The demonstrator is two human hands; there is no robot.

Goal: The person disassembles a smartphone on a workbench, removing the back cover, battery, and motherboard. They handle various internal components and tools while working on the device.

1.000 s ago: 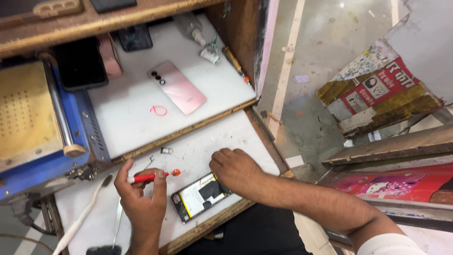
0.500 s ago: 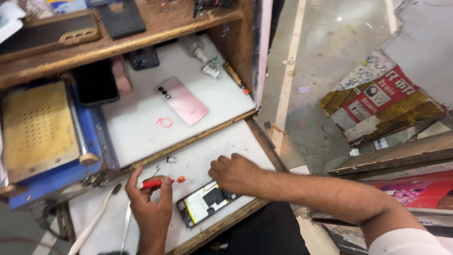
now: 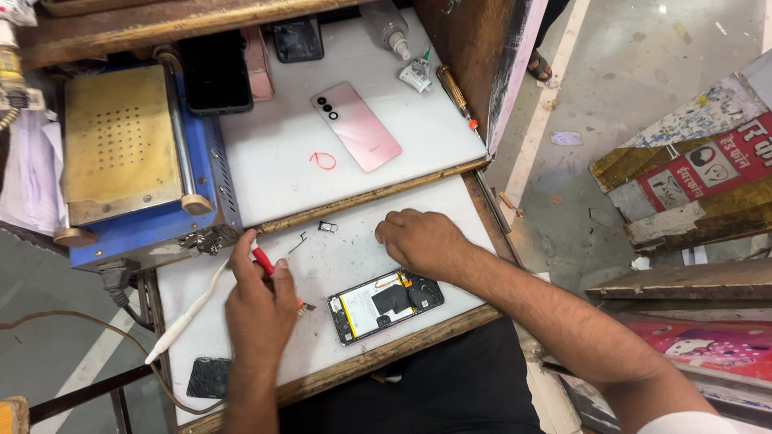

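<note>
1. Head view looks down on a white lower bench top [image 3: 354, 265]; the left hand [image 3: 259, 309] comes up from the bottom edge, knuckles toward the camera, fingers curled into a pinch around a red-handled screwdriver [image 3: 263, 260].
2. Only the red handle shows above the fingers; a small bit of the tool peeks out at the thumb side, near the bench surface.
3. Right hand [image 3: 420, 241] reaches in from the right on a long bare forearm, palm down, fingers bent and bunched with the tips on the bench — it grips nothing that I can see.
4. Opened phone [image 3: 386, 304], back cover off and its battery and board showing, lies flat near the front edge of the bench, just below the right hand and just right of the left, touched by neither.
5. A small metal tray [image 3: 327, 227] and a thin bent pin [image 3: 298, 241] lie between the two hands, toward the back.
6. On the upper shelf rest a pink phone back [image 3: 356, 126] and a blue heating machine [image 3: 141, 165] with a brass-coloured plate.
7. Against half a second ago, the left hand has shifted up and left with the screwdriver — its handle now stands more upright — while the right hand has hardly moved, and the opened phone lies where it was.
</note>
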